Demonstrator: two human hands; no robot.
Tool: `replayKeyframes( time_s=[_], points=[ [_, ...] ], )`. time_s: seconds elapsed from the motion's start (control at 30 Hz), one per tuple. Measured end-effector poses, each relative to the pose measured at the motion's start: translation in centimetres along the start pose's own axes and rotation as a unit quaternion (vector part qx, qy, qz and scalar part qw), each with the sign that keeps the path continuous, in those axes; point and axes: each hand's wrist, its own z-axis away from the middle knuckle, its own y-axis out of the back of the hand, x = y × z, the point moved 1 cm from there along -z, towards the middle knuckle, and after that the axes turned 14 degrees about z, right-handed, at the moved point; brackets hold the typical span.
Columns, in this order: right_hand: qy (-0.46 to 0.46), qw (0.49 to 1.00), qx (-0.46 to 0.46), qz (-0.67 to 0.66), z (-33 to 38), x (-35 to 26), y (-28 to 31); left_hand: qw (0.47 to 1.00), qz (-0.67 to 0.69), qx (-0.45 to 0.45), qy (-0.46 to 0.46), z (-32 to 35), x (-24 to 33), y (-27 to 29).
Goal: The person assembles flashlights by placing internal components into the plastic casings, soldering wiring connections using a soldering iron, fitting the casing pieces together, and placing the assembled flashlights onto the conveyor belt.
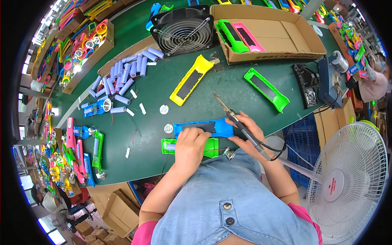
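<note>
Blue flashlight shell (pixel 204 127) lies flat on the green desk (pixel 163 94) near its front edge, dark panel up, right in front of the person. A green shell half (pixel 211 148) sits just below it, touching or nearly so. Left hand (pixel 190 148) rests on both shells, fingers curled down onto them, pressing on the blue one's lower edge. Right hand (pixel 248 132) touches the blue shell's right end, fingers clenched around a soldering iron (pixel 241 124); the iron's tip points up-left, above the desk beyond the shell. Black cord runs from the iron off to the right.

Farther out: yellow shell (pixel 191 80) and green shell (pixel 266 89) lie on the desk behind. Pile of pale blue batteries (pixel 126 75) at left. Black fan (pixel 182 29) at the back, cardboard box (pixel 281 34) beside it holding green and pink shells. White standing fan (pixel 347 183) at right, off the desk.
</note>
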Motion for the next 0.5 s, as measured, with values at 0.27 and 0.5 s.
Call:
replayKeyframes(
  time_s=[0.27,0.5],
  points=[
    [0.113,0.991,0.063,0.047,-0.7,-0.2,1.9,0.988,-0.062,-0.060,0.125,-1.5,-0.8,0.2],
    [-0.170,0.951,0.082,-0.247,0.8,0.5,2.2,0.981,-0.128,-0.100,0.108,-1.8,-1.0,-0.3]
  ],
)
